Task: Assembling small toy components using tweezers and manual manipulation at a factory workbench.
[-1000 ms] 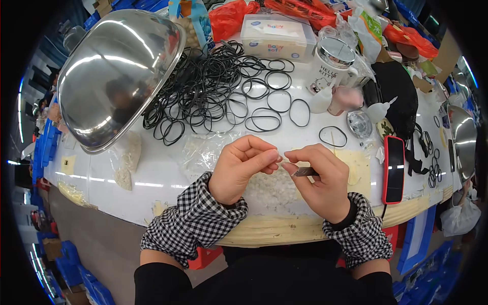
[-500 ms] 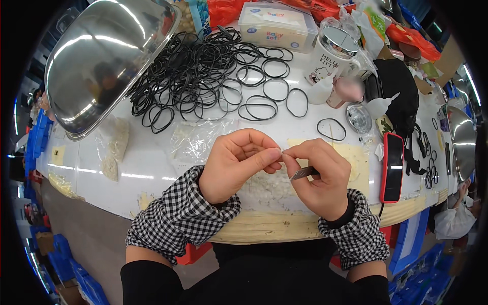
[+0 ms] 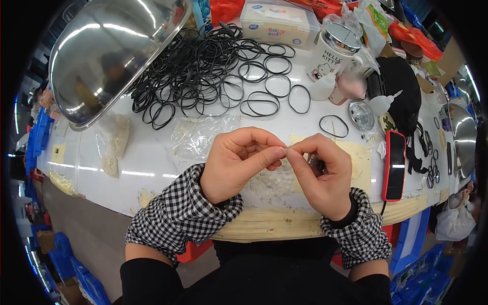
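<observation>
My left hand (image 3: 239, 162) and my right hand (image 3: 324, 170) meet fingertip to fingertip above the table's near edge. Thumb and forefinger of each are pinched together at the same spot, on something too small to make out. Tucked inside the curled fingers of my right hand is a small dark metal tool (image 3: 318, 163), mostly hidden. Below the hands lies a spread of small whitish bits (image 3: 272, 188). Just beyond my left hand is a crumpled clear plastic bag (image 3: 201, 136). A single black rubber ring (image 3: 334, 126) rests past my right hand.
A heap of black rubber rings (image 3: 193, 71) covers the far middle, beside a tilted shiny metal bowl (image 3: 107, 56). To the right stand a lidded white mug (image 3: 325, 58), a squeeze bottle (image 3: 323, 89) and a red-cased phone (image 3: 394, 166). A bag of pale bits (image 3: 116, 145) lies left.
My right fingers have curled further round the metal tool, so less of it shows. Both hands stay pinched together at nearly the same spot. The view has shifted slightly.
</observation>
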Available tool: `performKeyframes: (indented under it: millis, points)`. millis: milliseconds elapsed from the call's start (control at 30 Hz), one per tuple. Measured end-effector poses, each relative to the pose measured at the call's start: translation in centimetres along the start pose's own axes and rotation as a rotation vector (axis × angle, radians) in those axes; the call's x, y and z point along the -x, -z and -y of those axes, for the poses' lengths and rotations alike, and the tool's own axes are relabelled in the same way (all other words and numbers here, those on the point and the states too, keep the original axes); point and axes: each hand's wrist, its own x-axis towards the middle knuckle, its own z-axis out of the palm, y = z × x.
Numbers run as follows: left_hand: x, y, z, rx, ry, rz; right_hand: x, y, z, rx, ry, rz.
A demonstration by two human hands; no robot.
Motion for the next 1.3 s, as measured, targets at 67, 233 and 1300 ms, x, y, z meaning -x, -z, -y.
performKeyframes:
  millis: [67, 233, 1300]
  points:
    - [0.0, 0.0, 0.2, 0.017, -0.002, 0.014, 0.1, -0.2, -0.2, 0.009, 0.038, -0.01]
    - [-0.3, 0.3, 0.5, 0.077, 0.017, 0.069, 0.1, -0.3, 0.6, -0.01, 0.015, 0.009]
    - [-0.6, 0.9, 2.2, 0.541, 0.19, 0.31, 0.2, -0.6, 0.7, 0.146, 0.29, -0.064]
